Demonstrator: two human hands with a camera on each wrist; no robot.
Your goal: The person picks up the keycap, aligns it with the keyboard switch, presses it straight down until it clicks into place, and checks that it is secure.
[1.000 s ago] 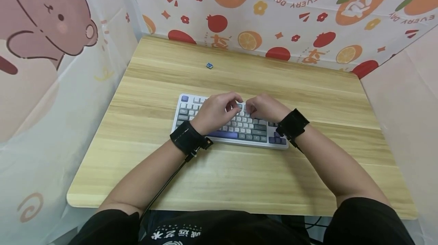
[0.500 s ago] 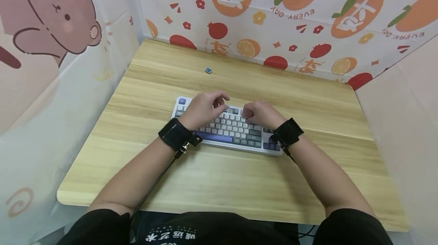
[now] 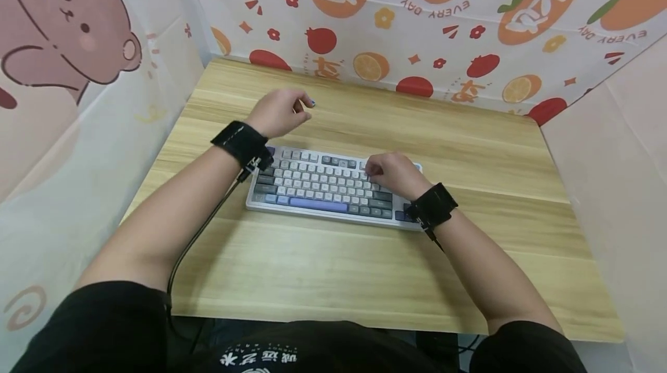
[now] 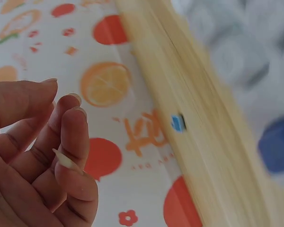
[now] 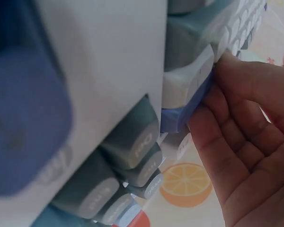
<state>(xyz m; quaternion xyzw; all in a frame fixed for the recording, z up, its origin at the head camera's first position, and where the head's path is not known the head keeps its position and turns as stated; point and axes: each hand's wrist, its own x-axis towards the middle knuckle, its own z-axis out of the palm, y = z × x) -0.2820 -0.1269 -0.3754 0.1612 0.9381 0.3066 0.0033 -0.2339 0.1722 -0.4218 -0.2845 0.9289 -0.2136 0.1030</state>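
A white keyboard (image 3: 333,185) with white, grey and purple-blue keys lies on the wooden table. My left hand (image 3: 278,112) is beyond the keyboard's upper left corner, fingers loosely curled. In the left wrist view, its thumb and fingertips stand apart with nothing between them. A tiny blue piece with a dark side (image 4: 178,123) sits on the table; in the head view it overlaps the left fingertips. With curled fingers, my right hand (image 3: 393,173) grips the keyboard's upper right part. In the right wrist view, a white key (image 5: 187,87) with a blue key (image 5: 180,117) lies between thumb and index finger.
A fruit-printed cloth (image 3: 385,31) hangs along the table's back edge, and a cartoon-printed cloth (image 3: 68,130) on the left. Both wrists wear black bands (image 3: 239,142); a cable runs from the left one along the forearm. The table (image 3: 312,269) extends in front of the keyboard.
My left hand has left the top of the keyboard and moved left and away from the body to the tiny blue piece. The right hand stays at the keyboard. The head view shifts slightly.
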